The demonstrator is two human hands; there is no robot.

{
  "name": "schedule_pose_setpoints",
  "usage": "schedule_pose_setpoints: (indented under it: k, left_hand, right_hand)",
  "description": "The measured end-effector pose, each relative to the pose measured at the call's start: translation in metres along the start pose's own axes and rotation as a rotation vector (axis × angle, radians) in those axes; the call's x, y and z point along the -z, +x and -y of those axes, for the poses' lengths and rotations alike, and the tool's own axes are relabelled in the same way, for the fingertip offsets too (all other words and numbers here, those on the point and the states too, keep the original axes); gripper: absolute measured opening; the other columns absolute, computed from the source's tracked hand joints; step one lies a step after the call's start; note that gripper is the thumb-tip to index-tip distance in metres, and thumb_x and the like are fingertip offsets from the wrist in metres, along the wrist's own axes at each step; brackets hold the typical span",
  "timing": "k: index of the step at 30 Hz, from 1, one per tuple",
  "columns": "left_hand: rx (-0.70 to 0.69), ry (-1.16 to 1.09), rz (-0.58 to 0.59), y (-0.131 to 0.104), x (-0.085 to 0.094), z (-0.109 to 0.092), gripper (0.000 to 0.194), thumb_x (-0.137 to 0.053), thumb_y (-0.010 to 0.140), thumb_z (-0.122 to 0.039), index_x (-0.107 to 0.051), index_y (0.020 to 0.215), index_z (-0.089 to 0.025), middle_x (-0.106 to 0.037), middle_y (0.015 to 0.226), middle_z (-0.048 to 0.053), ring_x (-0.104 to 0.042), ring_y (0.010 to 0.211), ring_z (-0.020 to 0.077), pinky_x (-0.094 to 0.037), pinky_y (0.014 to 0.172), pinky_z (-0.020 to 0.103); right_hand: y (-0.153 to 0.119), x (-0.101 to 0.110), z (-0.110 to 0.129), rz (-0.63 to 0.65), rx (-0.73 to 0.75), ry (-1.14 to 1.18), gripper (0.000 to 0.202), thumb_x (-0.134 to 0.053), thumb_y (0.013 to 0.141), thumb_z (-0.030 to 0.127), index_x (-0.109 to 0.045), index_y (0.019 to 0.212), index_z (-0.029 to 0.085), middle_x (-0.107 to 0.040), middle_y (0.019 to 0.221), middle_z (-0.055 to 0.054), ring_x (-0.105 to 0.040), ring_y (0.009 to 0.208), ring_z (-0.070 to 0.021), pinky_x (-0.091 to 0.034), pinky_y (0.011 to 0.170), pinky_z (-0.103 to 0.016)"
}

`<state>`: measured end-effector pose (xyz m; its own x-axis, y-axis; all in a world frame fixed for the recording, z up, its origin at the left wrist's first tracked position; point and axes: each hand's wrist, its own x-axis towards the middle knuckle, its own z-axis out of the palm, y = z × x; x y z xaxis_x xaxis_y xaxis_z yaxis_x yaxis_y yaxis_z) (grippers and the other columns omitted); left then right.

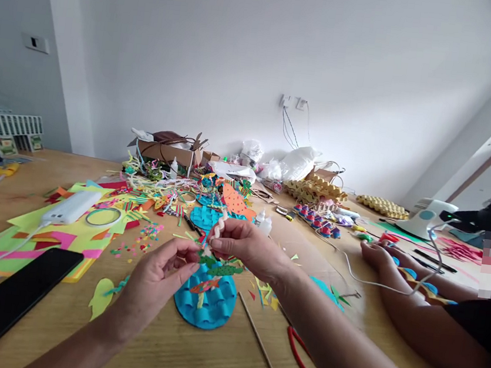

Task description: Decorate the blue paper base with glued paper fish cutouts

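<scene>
Cluttered wooden counter [208, 357]: right hand [242, 246] pinches twisted white stem [219, 226]; left hand [159, 277] grips green paper leaf [207, 259] above blue disc [205, 306].

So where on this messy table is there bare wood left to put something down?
Bare wood shows along the near edge, between the black phone and the thin wooden stick. Another patch lies far left, beyond the yellow paper. The middle, around the cardboard box and egg trays, is crowded.

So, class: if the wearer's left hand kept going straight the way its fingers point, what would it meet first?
Probably the right hand holding the white twisted stick; the left hand points up-right toward it, though depth is unclear.
</scene>
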<state>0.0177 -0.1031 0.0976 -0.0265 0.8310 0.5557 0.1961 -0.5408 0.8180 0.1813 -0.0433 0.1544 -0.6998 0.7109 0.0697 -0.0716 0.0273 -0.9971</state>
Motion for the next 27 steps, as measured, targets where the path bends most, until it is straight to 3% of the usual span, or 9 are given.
schedule_pose_setpoints:
  k: [8,18,27]
  left_hand:
    - [-0.227,0.081,-0.105,-0.020,-0.016,-0.007,0.015,-0.059,0.075,-0.012,-0.059,0.085,-0.023,-0.064,0.075,-0.005,-0.063,0.067,0.0078,-0.051,0.063,0.014]
    - [-0.607,0.396,-0.018,-0.018,-0.005,-0.016,0.011,-0.054,0.081,-0.009,-0.056,0.085,-0.018,-0.064,0.077,0.000,-0.063,0.073,0.0091,-0.050,0.067,0.016]
    - [-0.738,0.505,0.035,-0.017,0.000,-0.021,0.014,-0.046,0.084,-0.007,-0.056,0.085,-0.017,-0.062,0.077,0.002,-0.061,0.075,0.0110,-0.051,0.069,0.020]
  right_hand:
    - [-0.016,-0.013,-0.005,0.048,-0.001,0.053,0.027,-0.076,0.061,0.030,-0.057,0.068,0.013,-0.056,0.059,0.005,-0.049,0.052,-0.0044,-0.037,0.052,-0.018]
    - [-0.024,-0.015,-0.008,0.096,-0.094,0.092,0.030,-0.077,0.060,0.033,-0.057,0.068,0.012,-0.059,0.057,0.004,-0.050,0.047,-0.0038,-0.036,0.046,-0.016]
    - [-0.030,-0.022,-0.006,0.094,-0.083,0.047,0.034,-0.077,0.058,0.037,-0.055,0.064,0.012,-0.056,0.056,0.005,-0.049,0.049,-0.0038,-0.039,0.049,-0.016]
